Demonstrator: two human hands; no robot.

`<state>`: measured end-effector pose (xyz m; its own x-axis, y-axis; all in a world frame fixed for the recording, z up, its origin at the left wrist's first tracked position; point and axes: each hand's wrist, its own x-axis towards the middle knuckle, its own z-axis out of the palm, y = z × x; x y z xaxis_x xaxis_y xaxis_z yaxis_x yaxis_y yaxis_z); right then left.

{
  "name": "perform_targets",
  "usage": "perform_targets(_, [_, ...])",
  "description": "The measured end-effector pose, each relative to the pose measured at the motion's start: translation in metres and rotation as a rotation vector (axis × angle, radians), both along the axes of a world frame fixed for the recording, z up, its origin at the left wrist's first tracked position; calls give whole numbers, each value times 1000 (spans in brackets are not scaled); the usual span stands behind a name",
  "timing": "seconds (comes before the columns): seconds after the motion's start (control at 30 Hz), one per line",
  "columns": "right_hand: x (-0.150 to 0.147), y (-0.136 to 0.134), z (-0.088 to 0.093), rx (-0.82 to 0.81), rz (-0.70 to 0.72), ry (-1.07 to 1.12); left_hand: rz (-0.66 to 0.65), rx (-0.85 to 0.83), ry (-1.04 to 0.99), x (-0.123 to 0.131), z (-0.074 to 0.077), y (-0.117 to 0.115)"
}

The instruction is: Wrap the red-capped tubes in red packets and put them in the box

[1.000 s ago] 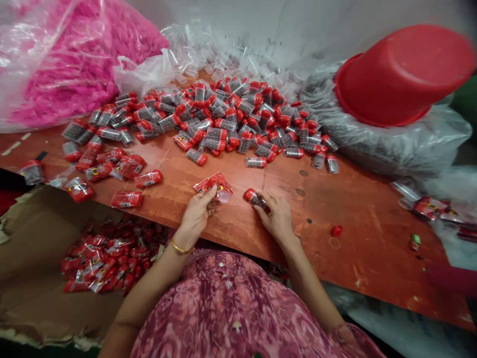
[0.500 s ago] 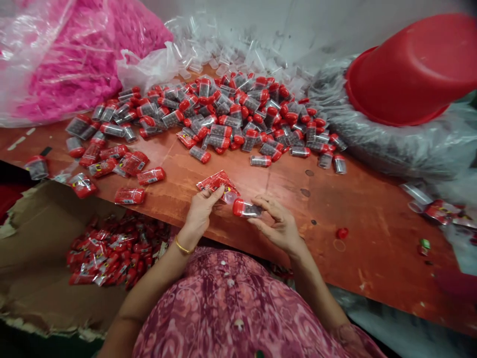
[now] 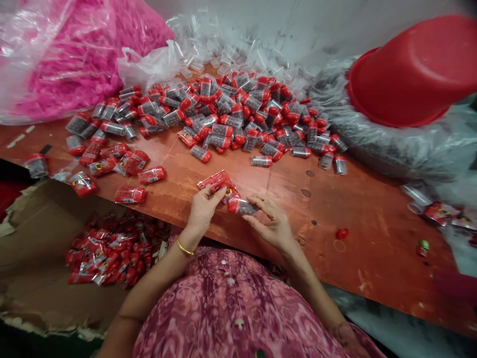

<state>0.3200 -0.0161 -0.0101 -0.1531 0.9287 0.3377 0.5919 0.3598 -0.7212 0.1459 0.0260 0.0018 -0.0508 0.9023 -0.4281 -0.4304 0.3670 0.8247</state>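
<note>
Pinched in my left hand (image 3: 204,208) is a red printed wrapper (image 3: 216,180), its near end toward my right hand. My right hand (image 3: 271,219) grips the clear end of a small red-capped tube (image 3: 243,206) with dark pellets inside. The tube's red cap meets the wrapper's near end; how far it is inside I cannot tell. Beyond both hands lies a large heap of similar tubes (image 3: 231,119). Several red-wrapped tubes (image 3: 129,195) lie to the left on the tabletop.
A cardboard box (image 3: 33,258) of red-wrapped tubes stands below the table's (image 3: 283,179) left edge. At the back are a bag of pink pieces (image 3: 74,74) and clear empty tubes (image 3: 223,44). An upturned red bucket (image 3: 410,74) rests on a plastic bag (image 3: 395,149) at right.
My right hand has moved slightly left, bringing the tube's red cap up to the wrapper's near end. My left hand stays almost in place, still pinching the wrapper.
</note>
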Motion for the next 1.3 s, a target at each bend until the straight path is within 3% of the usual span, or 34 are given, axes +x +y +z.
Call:
perform_targets(0.1, [-4,1,-1,30,-75,-10,56,5,-17,3,1,-1])
perform_targets(0.43, [-18,1,2,160,-50,25,29,52,-10,7,-6,-7])
perform_targets(0.6, [-36,-1,-1,203,-181,17,29,-13,-211,14,-3,-8])
perform_targets(0.77, [-46,2,-3,225,-153,75,15,-44,-284,12,1,-2])
perform_targets(0.9, [-48,0,-6,176,-143,164,29,9,-201,10,-1,0])
perform_targets(1.03, [-40,4,-10,59,-45,180,20,117,-39,9,-6,-1])
perform_targets(1.17, [-24,23,-1,26,-21,111,-116,243,318,7,-7,-4])
perform_targets(1.3, [-18,38,13,77,113,97,-330,303,556,7,-2,-9])
